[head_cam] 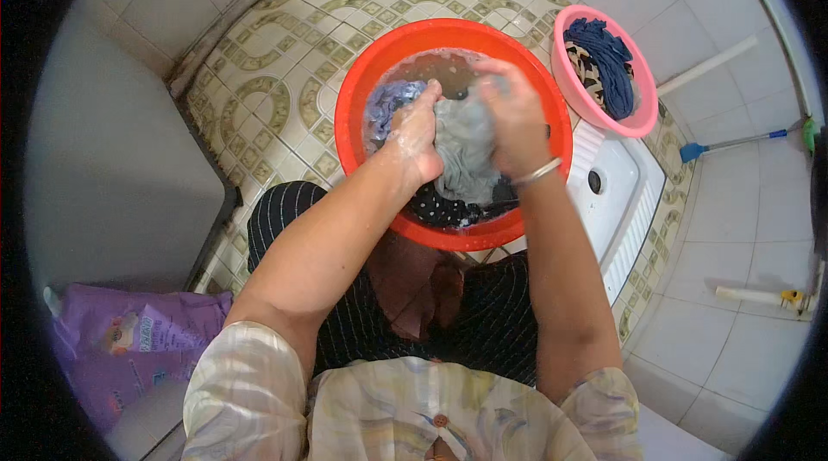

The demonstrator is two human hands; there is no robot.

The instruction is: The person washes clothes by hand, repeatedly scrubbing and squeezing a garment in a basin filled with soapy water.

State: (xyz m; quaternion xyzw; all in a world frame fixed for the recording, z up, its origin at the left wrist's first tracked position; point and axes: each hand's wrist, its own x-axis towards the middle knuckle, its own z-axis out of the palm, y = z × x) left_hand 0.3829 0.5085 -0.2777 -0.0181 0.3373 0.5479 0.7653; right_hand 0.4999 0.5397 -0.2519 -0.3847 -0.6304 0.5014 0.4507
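Both hands are over a red plastic basin (360,150) of sudsy, murky water. A wet grey-green cloth garment (467,154) hangs between them. My left hand (419,124), with foam on its wrist, grips the cloth's left side. On its right side is my right hand (511,115), blurred and wearing a bangle; its fingers are curled at the cloth. A bluish-purple cloth (391,105) lies in the water left of my left hand. Below the grey-green garment, a black cloth with white dots (446,207) is partly under water.
At the upper right, a pink basin (563,89) holds a dark blue garment (605,60) and a patterned cloth (585,73). Beside the red basin is a white squat toilet (621,183). A grey panel (123,170) and a purple packet (139,338) stand left. A blue-ended brush (692,152) leans at the right wall.
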